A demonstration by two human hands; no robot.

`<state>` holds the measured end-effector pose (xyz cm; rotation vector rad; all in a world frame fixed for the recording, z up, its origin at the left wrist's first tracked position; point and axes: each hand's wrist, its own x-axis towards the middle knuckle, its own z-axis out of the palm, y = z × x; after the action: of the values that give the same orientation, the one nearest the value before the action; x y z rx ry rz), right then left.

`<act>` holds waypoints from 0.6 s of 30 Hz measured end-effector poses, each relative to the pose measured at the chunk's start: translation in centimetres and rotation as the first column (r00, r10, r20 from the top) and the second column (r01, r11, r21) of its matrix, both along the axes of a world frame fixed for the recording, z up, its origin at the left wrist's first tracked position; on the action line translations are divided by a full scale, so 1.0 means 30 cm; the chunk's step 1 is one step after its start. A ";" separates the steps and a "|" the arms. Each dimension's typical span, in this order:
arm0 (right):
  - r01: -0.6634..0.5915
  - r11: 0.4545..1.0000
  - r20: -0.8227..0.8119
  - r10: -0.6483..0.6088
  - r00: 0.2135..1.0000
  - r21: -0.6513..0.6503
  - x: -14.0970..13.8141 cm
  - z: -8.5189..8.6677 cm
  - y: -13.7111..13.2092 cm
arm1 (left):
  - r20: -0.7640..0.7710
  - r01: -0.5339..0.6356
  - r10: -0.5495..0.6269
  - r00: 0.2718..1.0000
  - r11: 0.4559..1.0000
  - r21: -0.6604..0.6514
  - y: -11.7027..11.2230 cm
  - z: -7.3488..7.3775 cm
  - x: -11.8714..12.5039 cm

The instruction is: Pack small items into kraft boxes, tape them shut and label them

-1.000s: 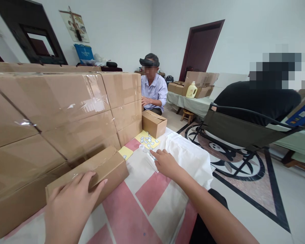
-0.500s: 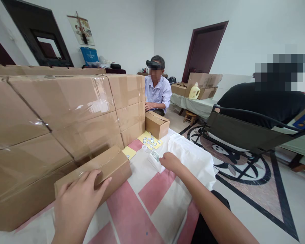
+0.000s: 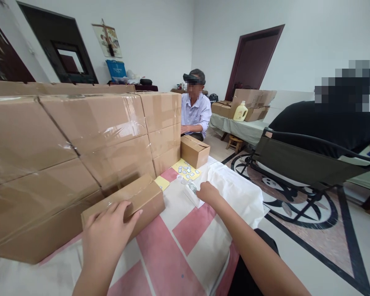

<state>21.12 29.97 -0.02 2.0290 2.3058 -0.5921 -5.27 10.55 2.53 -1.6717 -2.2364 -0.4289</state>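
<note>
Carton wall (image 3: 80, 135): sealed brown cartons stacked approx. three high, at 9 to 11 o'clock of the view, set tight along the table's far side. Prob. stacked so that a work strip is left in front.

Table cloth (image 3: 185, 246): pink/white checks, spread under everything.

Small carton (image 3: 143, 197): laid flat at 11 o'clock, butted against the wall's base.

Left hand (image 3: 107, 234): laid palm-down on the carton's near top edge, fingers spread, nothing enclosed. Judged a steadying hold so the carton is kept from sliding.

Right hand (image 3: 208, 193): stretched to 12 o'clock, touching white dispenser (image 3: 191, 193) at its 3 o'clock end. Fingers are hidden by the hand's back, so closure can't be told.

Yellow label sheet (image 3: 186, 169): lies just beyond the dispenser at 12 o'clock, within reach.
</note>
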 end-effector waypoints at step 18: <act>0.040 0.997 -0.141 -0.050 0.989 -0.072 0.011 -0.005 0.027 | 0.008 -0.007 0.007 1.000 1.000 0.005 0.010 -0.007 0.001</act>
<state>21.45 30.78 -0.16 2.0774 2.2837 -0.8339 -5.24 10.85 2.33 -1.6626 -2.2443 -0.4397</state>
